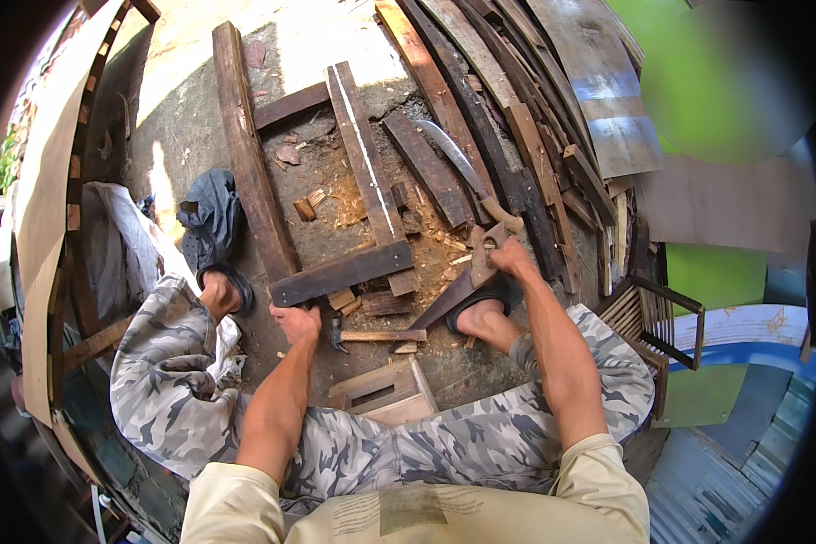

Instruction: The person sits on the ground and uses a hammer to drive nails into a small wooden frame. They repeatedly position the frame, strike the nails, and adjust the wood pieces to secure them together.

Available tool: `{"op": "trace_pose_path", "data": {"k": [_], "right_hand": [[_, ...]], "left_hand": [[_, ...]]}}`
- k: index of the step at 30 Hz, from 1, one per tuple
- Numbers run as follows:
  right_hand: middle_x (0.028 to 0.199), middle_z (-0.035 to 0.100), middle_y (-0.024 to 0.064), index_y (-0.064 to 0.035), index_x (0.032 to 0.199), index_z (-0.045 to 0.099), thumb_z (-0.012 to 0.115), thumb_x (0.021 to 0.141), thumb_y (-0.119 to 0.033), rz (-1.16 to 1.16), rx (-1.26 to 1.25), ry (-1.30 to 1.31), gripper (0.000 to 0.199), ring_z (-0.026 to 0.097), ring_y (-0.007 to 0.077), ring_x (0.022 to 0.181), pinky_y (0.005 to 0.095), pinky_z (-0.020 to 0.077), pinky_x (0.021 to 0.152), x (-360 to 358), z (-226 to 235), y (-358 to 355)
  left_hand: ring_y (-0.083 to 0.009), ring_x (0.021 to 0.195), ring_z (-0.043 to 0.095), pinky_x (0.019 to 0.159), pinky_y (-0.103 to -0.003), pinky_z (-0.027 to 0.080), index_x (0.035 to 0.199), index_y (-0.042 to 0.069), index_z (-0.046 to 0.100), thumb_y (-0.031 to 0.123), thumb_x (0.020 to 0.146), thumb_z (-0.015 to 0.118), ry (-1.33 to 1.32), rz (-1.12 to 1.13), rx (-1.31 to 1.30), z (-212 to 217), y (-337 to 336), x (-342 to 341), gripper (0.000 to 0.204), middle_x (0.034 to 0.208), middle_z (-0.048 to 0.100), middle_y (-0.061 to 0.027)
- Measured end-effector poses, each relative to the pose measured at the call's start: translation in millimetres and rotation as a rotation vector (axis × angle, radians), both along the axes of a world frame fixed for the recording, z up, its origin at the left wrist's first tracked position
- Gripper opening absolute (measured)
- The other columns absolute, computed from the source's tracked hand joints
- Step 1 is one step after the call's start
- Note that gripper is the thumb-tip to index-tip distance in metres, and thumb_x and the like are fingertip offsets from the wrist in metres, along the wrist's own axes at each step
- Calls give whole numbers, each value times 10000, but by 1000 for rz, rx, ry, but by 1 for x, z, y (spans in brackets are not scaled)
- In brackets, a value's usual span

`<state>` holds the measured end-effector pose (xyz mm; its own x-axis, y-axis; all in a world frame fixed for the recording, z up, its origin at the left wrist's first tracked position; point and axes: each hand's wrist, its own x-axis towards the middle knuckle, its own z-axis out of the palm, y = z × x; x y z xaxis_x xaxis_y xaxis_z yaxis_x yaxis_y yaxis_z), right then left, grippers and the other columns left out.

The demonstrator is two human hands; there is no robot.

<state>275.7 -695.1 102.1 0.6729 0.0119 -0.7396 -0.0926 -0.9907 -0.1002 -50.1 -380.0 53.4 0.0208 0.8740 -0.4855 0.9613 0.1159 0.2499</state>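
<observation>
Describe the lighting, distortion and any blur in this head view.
Head view: harsh sun whitens the ground at the top, while the right hand on the saw sits in even shade; planks bow toward the rim; a green patch upper right is smeared.

I sit with a small open-topped wooden box [383, 392] on the ground between my knees. At twelve o'clock from it a short dark wooden crosspiece [340, 273] lies over a long plank with a pale stripe [364, 152]. My left hand [296, 323] rests at the crosspiece's near end, a claw hammer [372, 335] just at its three o'clock. My right hand [510, 257], at two o'clock, grips a wooden-handled handsaw [462, 283]. A curved machete [467, 172] lies beyond it, at one o'clock, on stacked planks [517, 100].
</observation>
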Motion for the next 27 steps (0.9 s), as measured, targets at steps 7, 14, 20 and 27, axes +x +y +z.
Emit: {"op": "trace_pose_path", "data": {"k": [7, 14, 20, 27], "right_hand": [[939, 674, 340, 157, 944, 667, 551, 749, -228, -176, 116, -312, 446, 698, 391, 943, 455, 520, 786, 68, 100, -77], [700, 462, 17, -169, 873, 545, 511, 857, -226, -889, 293, -122, 68, 431, 133, 548, 285, 388, 443, 22, 130, -107], [621, 411, 43, -65, 797, 482, 557, 808, -99, -1512, 289, 175, 83, 425, 168, 450, 314, 451, 447, -36, 42, -108], [638, 408, 74, -34, 846, 480, 534, 842, -156, -1693, 269, 425, 134, 466, 202, 500, 395, 498, 543, -77, -8, -137]], "left_hand": [[-415, 1400, 340, 1157, -432, 323, 1478, -39, -38, 353, 698, 873, 62, -58, -347, -12, 31, 1, 1263, 1534, 251, -298], [-390, 1453, 258, 1185, -425, 278, 1482, -64, -192, 442, 695, 865, 54, -164, -498, -30, 47, -7, 1411, 1572, 172, -309], [-397, 1441, 282, 1185, -424, 278, 1479, -68, -194, 441, 695, 868, -34, -235, -574, -27, 49, -13, 1415, 1564, 190, -317], [-356, 1387, 367, 1172, -418, 297, 1460, -50, -173, 405, 652, 911, 18, -163, -534, -34, 47, -8, 1427, 1539, 255, -296]]}}
